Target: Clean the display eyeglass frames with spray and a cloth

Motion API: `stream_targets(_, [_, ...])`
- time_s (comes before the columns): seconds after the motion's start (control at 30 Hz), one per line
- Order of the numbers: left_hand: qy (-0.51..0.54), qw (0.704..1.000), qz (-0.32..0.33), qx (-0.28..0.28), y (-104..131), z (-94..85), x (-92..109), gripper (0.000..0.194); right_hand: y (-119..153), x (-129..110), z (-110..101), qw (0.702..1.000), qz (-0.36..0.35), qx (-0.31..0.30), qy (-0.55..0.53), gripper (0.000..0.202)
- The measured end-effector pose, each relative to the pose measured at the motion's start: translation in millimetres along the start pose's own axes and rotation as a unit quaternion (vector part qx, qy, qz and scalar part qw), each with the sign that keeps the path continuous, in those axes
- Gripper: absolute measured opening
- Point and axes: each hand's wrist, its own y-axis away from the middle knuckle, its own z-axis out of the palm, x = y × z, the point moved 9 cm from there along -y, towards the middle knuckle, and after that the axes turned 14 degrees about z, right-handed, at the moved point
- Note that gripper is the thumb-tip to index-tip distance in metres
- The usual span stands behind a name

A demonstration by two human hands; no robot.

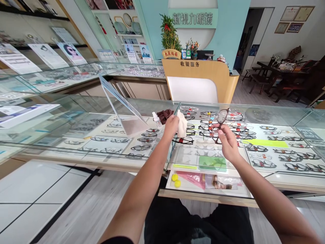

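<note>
My left hand [171, 127] is closed on a cream cloth [181, 124], held just above the glass counter. In my right hand [228, 141] is a pair of round, dark-framed eyeglasses [222, 116], pinched between thumb and fingers and raised over the counter. Left of the cloth, a small white spray bottle [156, 119] stands on the glass. A crumpled brown cloth [165, 115] lies beside the bottle, partly behind my left hand. Rows of eyeglasses [264, 163] show through the glass below both hands.
A tilted stand-up mirror or panel [122, 105] rests on the counter at left. An open drawer [198, 192] below the counter holds yellow round cases and packets. Beyond stands a wooden cashier desk [200, 67] with plants. Another glass case [76, 73] runs along the left.
</note>
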Motion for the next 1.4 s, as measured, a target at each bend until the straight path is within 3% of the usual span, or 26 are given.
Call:
stream_targets(0.17, [0.203,0.975,-0.057,-0.071,20.7,36.2,10.2,0.018,-3.2,-0.6,-2.7,0.998,0.038,-0.022,-0.049,0.049])
stream_targets(0.4, [0.39,0.9,-0.089,-0.173,68.6,83.7,22.7,0.036,-8.2,11.9,-6.0,0.989,0.096,-0.042,-0.103,0.043])
stream_targets(0.5, [0.441,0.871,-0.088,-0.198,80.2,96.4,23.8,0.042,-9.6,17.5,-4.1,0.986,0.1,-0.045,-0.127,0.044])
stream_targets(0.7, [0.442,0.872,-0.068,-0.2,85.1,100.4,22.4,0.051,-10.7,16.4,2.8,0.965,0.133,-0.079,-0.21,0.044])
stream_targets(0.87, [0.432,0.876,-0.041,-0.21,86.8,102.1,24.6,0.055,-11.1,17.8,2.2,0.969,0.136,-0.075,-0.194,0.048])
stream_targets(1.07, [0.456,0.87,-0.066,-0.174,89.3,103.2,15.2,0.052,-10.6,25.5,7.7,0.983,0.097,-0.081,-0.13,0.043])
stream_targets(1.4, [0.499,0.839,-0.099,-0.194,91.1,108.2,14.9,0.037,-11.0,25.3,9.2,0.984,0.099,-0.078,-0.122,0.047])
